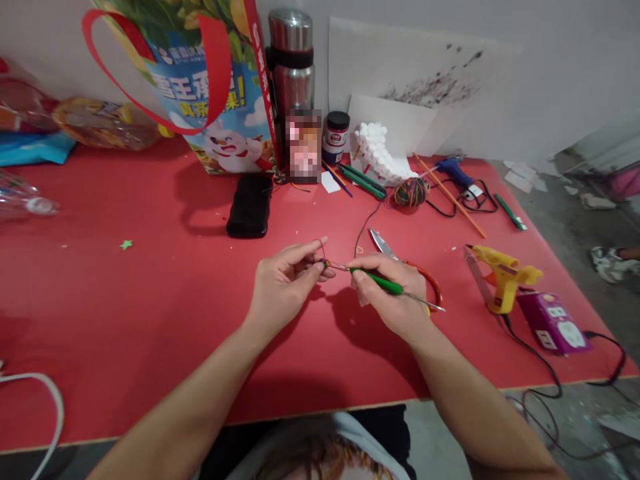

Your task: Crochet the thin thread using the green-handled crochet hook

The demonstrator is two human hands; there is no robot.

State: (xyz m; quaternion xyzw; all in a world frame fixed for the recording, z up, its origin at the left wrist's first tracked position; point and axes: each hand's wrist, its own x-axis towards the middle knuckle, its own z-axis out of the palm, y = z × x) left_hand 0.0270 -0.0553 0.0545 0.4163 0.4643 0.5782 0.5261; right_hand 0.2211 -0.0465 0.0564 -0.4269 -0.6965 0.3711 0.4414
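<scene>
My right hand point(387, 290) is closed around the green handle of a crochet hook point(384, 283), its metal tip pointing left. In my left hand point(290, 273) a small piece of dark multicoloured crochet work point(325, 264) is pinched between thumb and fingers, and the hook's tip meets it. A strand of yarn loops over my raised left index finger. Farther back on the red table point(165, 300) lies a ball of multicoloured yarn point(412, 192), with a dark strand running from it toward my hands. Scissors point(384, 244) with orange handles lie partly hidden behind my right hand.
At the back stand a large printed bag point(220, 87), a steel flask point(293, 73) and a jar point(336, 133). A black phone point(249, 205) lies ahead of my left hand. Rightward are a yellow glue gun point(506, 277), a purple box point(553, 321) and a blue glue gun point(454, 172) with cords.
</scene>
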